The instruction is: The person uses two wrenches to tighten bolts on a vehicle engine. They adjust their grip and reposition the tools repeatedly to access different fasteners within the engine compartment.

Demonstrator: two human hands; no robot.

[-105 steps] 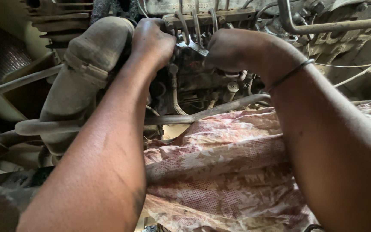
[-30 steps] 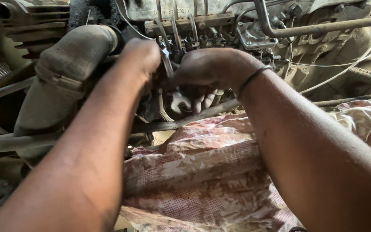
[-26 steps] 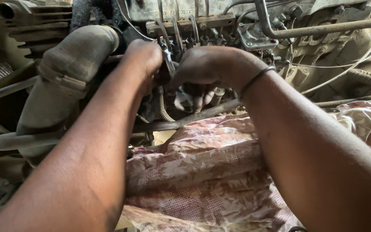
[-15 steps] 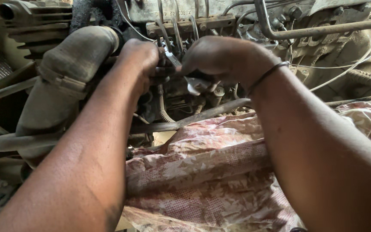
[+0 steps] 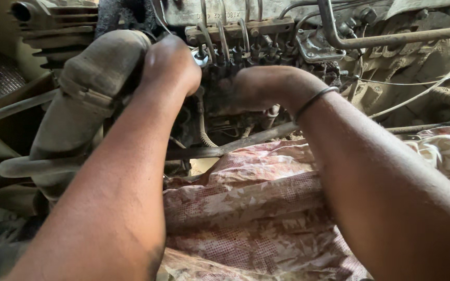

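My left hand (image 5: 170, 65) is closed into a fist against the grimy injection pump (image 5: 246, 52). A shiny bit of a metal wrench (image 5: 200, 58) pokes out at its right side. My right hand (image 5: 259, 88), a thin dark band on its wrist, presses against the pump's front just right of the left hand. Its fingers curl down and away from me, so what they touch is hidden. Several thin curved metal fuel pipes (image 5: 224, 36) rise from the pump right above both hands.
A thick dusty rubber hose (image 5: 87, 99) runs down at the left, beside a finned metal part (image 5: 58, 26). A long steel pipe (image 5: 391, 39) crosses the upper right. A pink patterned cloth (image 5: 256, 208) lies under my forearms, and a slim rod (image 5: 235, 145) runs below the hands.
The wrench stood out between my hands a second ago; now only its tip shows by my left fist. My right hand has dropped lower against the pump.
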